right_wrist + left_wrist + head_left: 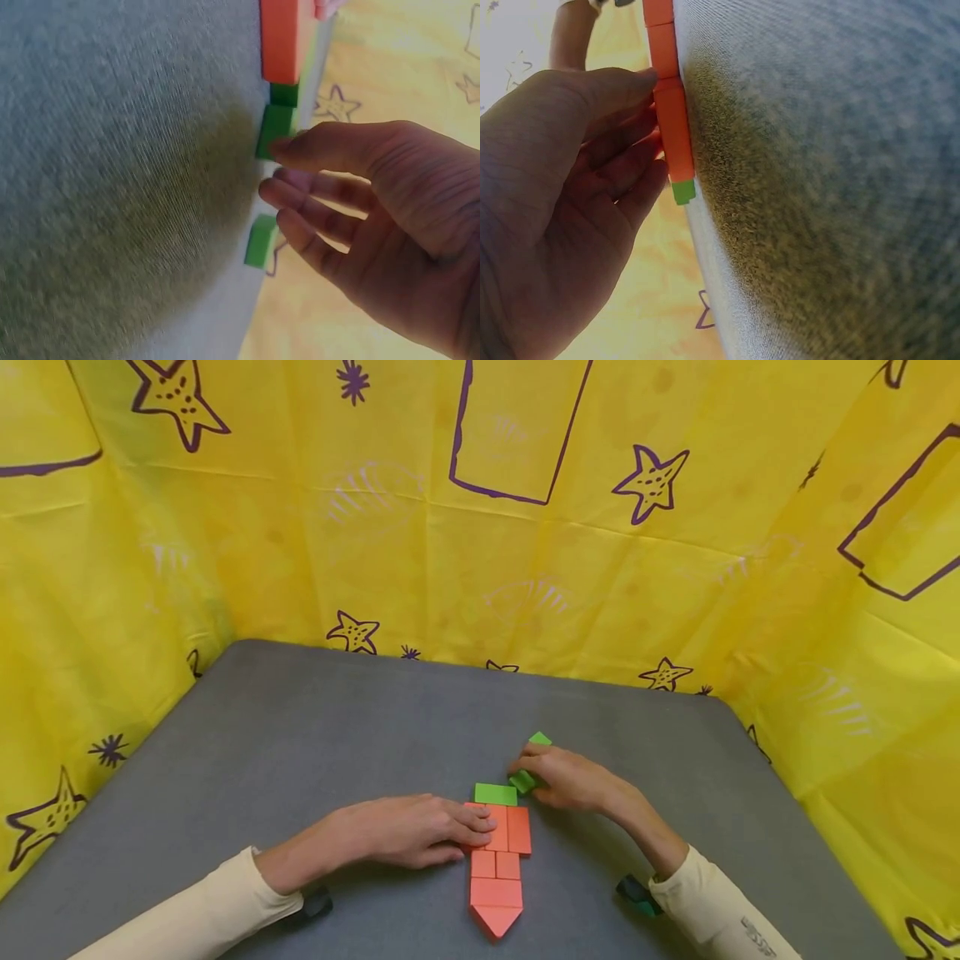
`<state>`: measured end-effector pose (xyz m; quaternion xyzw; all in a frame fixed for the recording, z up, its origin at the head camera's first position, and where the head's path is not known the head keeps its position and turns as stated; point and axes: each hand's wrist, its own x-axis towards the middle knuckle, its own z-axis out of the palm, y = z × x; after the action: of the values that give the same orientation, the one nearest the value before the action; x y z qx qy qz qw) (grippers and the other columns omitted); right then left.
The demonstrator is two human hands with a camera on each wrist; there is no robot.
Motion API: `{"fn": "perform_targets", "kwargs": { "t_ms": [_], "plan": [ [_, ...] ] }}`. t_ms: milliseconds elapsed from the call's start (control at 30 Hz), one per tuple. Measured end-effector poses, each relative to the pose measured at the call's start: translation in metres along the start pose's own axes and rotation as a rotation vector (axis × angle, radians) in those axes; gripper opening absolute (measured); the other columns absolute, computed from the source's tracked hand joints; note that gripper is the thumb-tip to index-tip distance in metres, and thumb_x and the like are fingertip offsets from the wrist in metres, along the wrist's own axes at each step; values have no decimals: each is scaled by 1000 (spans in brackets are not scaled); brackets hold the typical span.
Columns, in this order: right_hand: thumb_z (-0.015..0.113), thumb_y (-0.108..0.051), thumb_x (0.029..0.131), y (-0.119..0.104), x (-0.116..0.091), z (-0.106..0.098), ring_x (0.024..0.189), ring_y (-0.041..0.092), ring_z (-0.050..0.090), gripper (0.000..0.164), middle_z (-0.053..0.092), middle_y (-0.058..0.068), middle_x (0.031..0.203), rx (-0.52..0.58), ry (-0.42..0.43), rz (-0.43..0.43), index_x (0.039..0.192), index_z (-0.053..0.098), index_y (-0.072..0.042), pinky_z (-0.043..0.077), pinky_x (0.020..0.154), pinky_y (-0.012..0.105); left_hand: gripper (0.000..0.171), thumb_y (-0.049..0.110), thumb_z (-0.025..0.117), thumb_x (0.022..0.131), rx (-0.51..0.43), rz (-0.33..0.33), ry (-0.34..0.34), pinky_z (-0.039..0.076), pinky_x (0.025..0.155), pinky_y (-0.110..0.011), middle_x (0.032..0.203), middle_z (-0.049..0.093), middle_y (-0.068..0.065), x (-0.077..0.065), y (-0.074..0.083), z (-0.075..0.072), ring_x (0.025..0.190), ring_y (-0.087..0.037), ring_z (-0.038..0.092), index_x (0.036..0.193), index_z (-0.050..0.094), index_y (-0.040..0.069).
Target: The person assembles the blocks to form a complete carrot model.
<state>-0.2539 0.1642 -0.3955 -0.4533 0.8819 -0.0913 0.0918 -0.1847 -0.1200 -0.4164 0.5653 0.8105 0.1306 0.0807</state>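
Orange blocks lie flat in a joined column on the grey table, with an orange triangle block (497,920) at the near end. My left hand (408,831) rests on the column's upper left, fingers extended over the orange blocks (673,127) and thumb at their side. A green rectangular block (496,793) lies against the column's far end. Just to its right, my right hand (570,781) pinches a small green block (276,129), which sits tilted on the table. Beyond those fingers lies another green block (260,241), partly hidden by the hand in the head view.
The grey table (337,727) is walled by a yellow cloth (420,560) printed with stars. A dark wrist device (637,893) is strapped under the right sleeve, and another dark device (317,903) under the left.
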Motion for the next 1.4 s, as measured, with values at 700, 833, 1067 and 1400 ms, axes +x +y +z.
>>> {"fn": "perform_targets", "kwargs": {
  "t_ms": [700, 833, 1067, 1400],
  "plan": [
    [51, 5, 103, 19, 13, -5, 119, 39, 69, 39, 69, 27, 130, 510, 231, 100, 141, 57, 11, 60, 101, 48, 43, 20, 59, 107, 12, 6, 11, 48, 119, -34, 156, 57, -1, 0, 0, 0, 148, -13, 52, 150, 59, 15],
    [49, 11, 96, 9, -2, -10, 111, 32, 70, 40, 70, 19, 125, 265, 223, 0, 130, 68, 3, 62, 94, 45, 42, 19, 60, 107, 17, -3, 14, 48, 119, -33, 156, 58, 0, -2, 1, 0, 147, -12, 53, 149, 60, 15],
    [56, 12, 85, -5, -24, -6, 118, 23, 66, 48, 68, 6, 130, -60, 90, -208, 123, 74, -12, 59, 101, 42, 43, 19, 60, 107, 22, 6, 7, 49, 118, -33, 156, 58, -1, -1, 0, 0, 147, -13, 53, 149, 60, 14],
    [68, 5, 82, -15, -32, -1, 139, 25, 59, 64, 60, 1, 149, -84, -81, -195, 140, 67, -22, 50, 112, 52, 42, 20, 58, 108, 7, -8, -16, 48, 119, -35, 157, 56, -1, -2, 2, -2, 149, -14, 51, 150, 58, 15]
  ]
}}
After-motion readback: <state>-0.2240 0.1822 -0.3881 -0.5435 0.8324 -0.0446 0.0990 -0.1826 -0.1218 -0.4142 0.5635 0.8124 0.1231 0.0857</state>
